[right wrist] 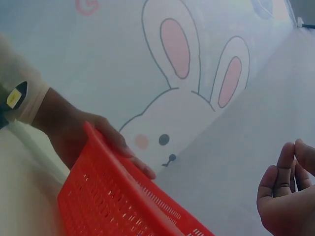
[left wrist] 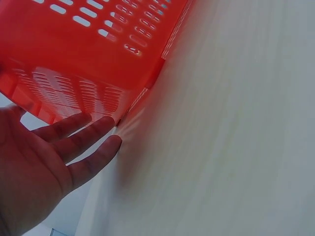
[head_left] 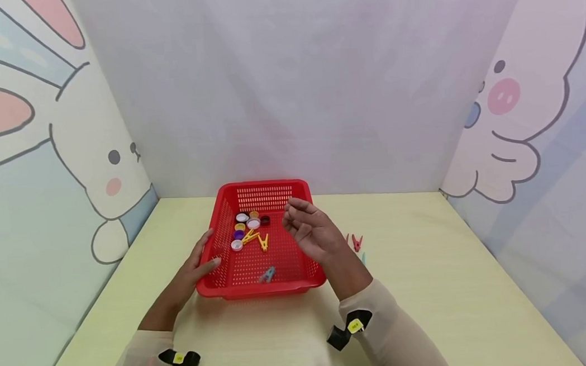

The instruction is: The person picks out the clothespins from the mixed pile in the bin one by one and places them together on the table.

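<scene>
A red plastic basket (head_left: 214, 292) with slotted walls sits on the table. My left hand (head_left: 194, 274) holds its left rim, thumb over the inside and fingers along the outer wall; in the left wrist view the fingers (left wrist: 93, 162) touch that wall. My right hand (head_left: 312, 230) is raised above the basket's right side, fingers curled and thumb against the fingertips, with nothing visible between them. Within the basket are a blurred teal clothespin (head_left: 268, 274) near the front, yellow clothespins (head_left: 263, 242) and several bottle caps (head_left: 237, 245) at the left.
Right of the basket, red clothespins (head_left: 357, 243) and a teal piece (head_left: 363, 258) lie on the pale table (head_left: 430, 286), partly hidden by my right forearm. A grey curtain (head_left: 287, 94) rises behind, with cartoon-printed panels at both sides.
</scene>
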{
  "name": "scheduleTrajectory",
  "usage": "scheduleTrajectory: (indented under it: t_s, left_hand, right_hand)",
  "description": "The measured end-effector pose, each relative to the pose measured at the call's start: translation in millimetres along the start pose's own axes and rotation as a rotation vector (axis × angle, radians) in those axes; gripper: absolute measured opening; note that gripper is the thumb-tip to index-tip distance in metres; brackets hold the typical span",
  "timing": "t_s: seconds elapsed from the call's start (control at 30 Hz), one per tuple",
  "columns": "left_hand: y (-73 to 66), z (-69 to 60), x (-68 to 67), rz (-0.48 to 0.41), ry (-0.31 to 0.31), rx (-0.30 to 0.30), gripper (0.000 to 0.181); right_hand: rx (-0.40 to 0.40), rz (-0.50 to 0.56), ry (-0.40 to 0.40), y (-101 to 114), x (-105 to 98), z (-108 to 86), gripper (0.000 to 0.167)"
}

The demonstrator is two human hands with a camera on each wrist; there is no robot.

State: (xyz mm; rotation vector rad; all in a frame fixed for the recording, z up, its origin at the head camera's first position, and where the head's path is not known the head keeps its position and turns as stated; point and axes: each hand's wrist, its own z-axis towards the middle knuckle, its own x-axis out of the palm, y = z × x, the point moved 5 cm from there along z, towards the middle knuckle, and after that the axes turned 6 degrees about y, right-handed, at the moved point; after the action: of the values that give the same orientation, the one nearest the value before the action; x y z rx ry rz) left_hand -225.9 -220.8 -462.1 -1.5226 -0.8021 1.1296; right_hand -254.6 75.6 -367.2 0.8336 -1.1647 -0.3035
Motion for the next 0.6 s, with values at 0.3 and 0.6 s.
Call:
scheduleTrajectory:
  t_s: [0.3,0.6]
  left_hand:
    - [-0.4,0.0,-0.2,0.002,-0.006,-0.004,0.099]
    - [0.4,0.6,-0.2,0.002,-0.005,-0.007,0.097]
  right_hand:
    - [0.184,-0.569,-0.041,-10.7,-9.3,8.6,0.016]
    - [0.415,-1.244,0.212,-38.5,-1.4,13.3,0.036]
